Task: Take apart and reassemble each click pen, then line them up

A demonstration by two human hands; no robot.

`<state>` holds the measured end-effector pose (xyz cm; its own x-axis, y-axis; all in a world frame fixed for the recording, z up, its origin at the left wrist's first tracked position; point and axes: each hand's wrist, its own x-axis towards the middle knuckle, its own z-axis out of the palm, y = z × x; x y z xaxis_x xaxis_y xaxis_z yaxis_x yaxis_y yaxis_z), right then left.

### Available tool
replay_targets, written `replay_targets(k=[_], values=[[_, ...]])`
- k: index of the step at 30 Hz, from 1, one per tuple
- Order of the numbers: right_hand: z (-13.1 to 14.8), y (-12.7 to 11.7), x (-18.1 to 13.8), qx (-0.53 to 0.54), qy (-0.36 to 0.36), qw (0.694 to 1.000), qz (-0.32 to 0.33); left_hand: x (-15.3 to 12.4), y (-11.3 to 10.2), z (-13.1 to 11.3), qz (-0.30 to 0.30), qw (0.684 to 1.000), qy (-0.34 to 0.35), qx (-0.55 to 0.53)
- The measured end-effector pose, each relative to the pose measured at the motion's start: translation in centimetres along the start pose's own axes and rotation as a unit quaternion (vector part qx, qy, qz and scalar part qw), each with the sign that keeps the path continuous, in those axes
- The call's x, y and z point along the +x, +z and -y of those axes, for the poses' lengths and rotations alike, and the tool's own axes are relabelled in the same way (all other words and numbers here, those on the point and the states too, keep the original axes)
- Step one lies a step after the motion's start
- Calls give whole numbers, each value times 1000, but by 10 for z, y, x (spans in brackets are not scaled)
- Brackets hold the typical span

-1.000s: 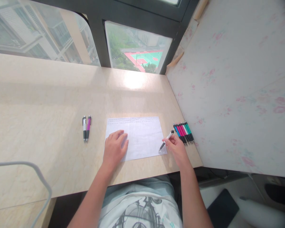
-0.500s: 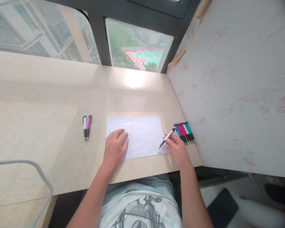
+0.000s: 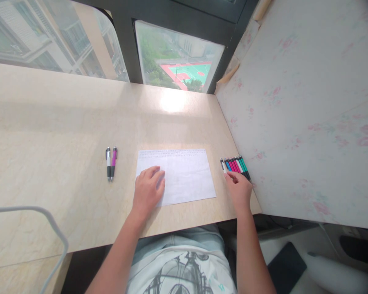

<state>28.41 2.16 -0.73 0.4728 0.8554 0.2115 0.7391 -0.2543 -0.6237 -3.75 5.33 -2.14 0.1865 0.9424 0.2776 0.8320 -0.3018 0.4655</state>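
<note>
My left hand [image 3: 149, 185] rests with its fingers apart on the left part of a white sheet of paper [image 3: 187, 175], which has rows of small marks along its top edge. To the right of the paper, my right hand [image 3: 238, 188] is closed on a white pen [image 3: 223, 165], thumb and fingers pinching it while its lower part is hidden. This pen lies at the left end of a row of colored pens [image 3: 235, 163], blue, pink, white and green, partly covered by the hand.
A white pen [image 3: 108, 161] and a purple pen [image 3: 113, 161] lie side by side left of the paper. A grey cable [image 3: 49, 218] curves over the table's [image 3: 79, 122] front left. A floral-papered wall [image 3: 294, 122] bounds the right side, with windows behind.
My right hand has moved right, off the paper's edge, taking the white pen to the left end of the pen row. My left hand has stayed on the paper.
</note>
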Motion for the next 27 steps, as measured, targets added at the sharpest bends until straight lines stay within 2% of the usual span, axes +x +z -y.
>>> replay_targets(k=[4, 9, 17, 27], values=[[-7, 4, 7, -89, -40, 995, -38, 0, 0, 1, -2, 1000, -2, -2], [-12, 12, 6, -149, -37, 986, -63, 0, 0, 0, -3, 1000, -4, -6], [-8, 16, 1, -197, -5, 976, -88, 0, 0, 0, -9, 1000, -3, -11], [-3, 19, 3, -202, 15, 975, -89, 0, 1, 1, -9, 1000, 3, -6]])
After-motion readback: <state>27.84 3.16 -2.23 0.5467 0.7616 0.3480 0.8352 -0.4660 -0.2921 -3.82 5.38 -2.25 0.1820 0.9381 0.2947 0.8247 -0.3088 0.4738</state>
